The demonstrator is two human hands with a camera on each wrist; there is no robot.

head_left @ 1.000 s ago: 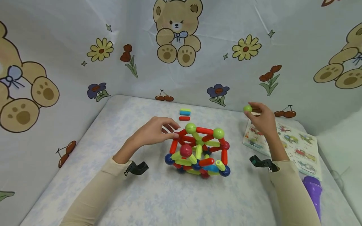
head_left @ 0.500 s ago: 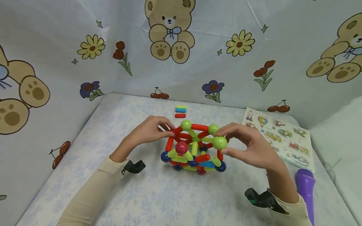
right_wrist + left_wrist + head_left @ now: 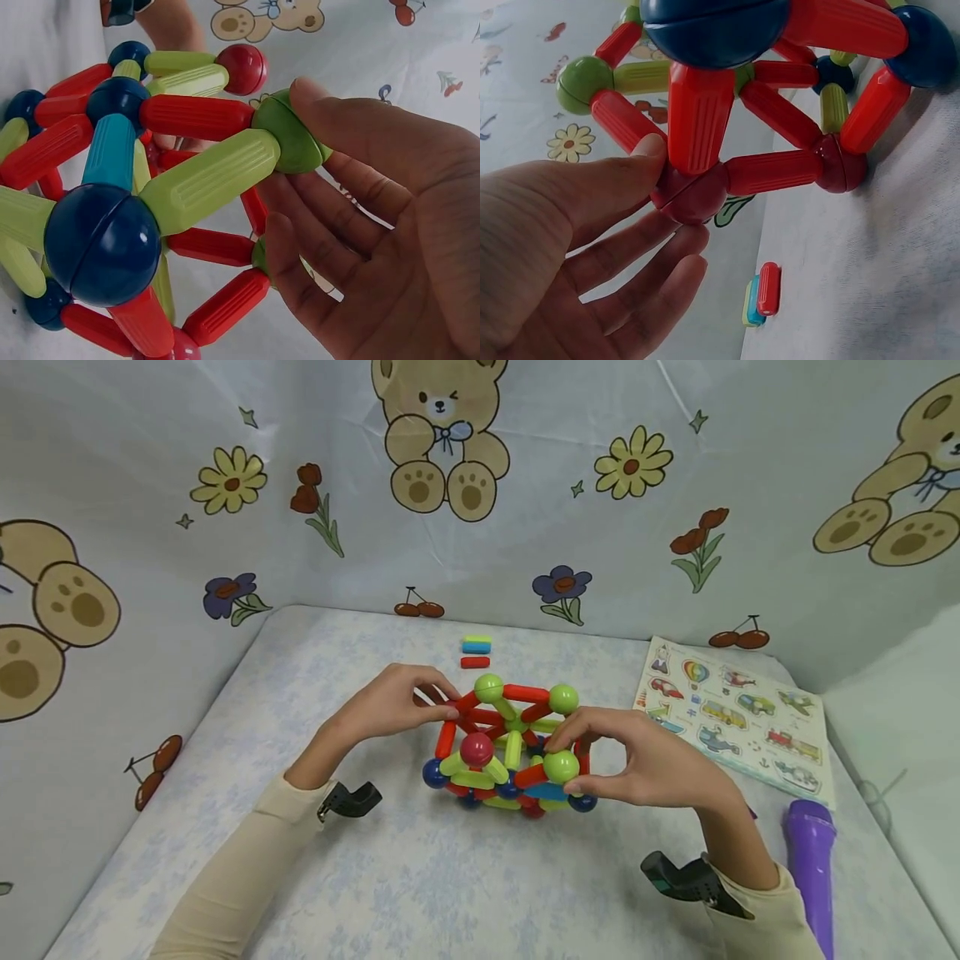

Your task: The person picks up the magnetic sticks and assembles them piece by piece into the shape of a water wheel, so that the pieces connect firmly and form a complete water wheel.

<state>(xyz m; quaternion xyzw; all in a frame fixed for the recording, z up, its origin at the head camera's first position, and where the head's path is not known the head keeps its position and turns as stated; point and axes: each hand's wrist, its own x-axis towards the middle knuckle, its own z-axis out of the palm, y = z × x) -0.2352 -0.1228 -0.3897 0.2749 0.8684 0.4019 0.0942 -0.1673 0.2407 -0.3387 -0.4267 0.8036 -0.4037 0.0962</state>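
A magnetic stick-and-ball structure (image 3: 527,694) of red, green and blue rods stands on the table in the head view. My left hand (image 3: 397,700) pinches a dark red ball (image 3: 694,196) at its left corner, thumb on one side and fingertips on the other. At the front right, my right hand (image 3: 648,760) pinches a green ball (image 3: 561,767) between thumb and fingers. In the right wrist view this ball meets the ends of a red rod (image 3: 196,118) and a light green rod (image 3: 210,180). Another red ball (image 3: 477,749) tops the structure's front left.
Behind the structure lie a loose red rod (image 3: 475,662), a blue rod (image 3: 476,647) and a light green one (image 3: 477,639). A picture board (image 3: 738,714) lies at the right, with a purple microphone-shaped thing (image 3: 810,860) nearer me. A patterned cloth (image 3: 322,568) rises behind the table.
My right hand has brought the green ball from above the picture board leftward and down onto the two rod ends at the structure's front right. The left hand has kept its grip.
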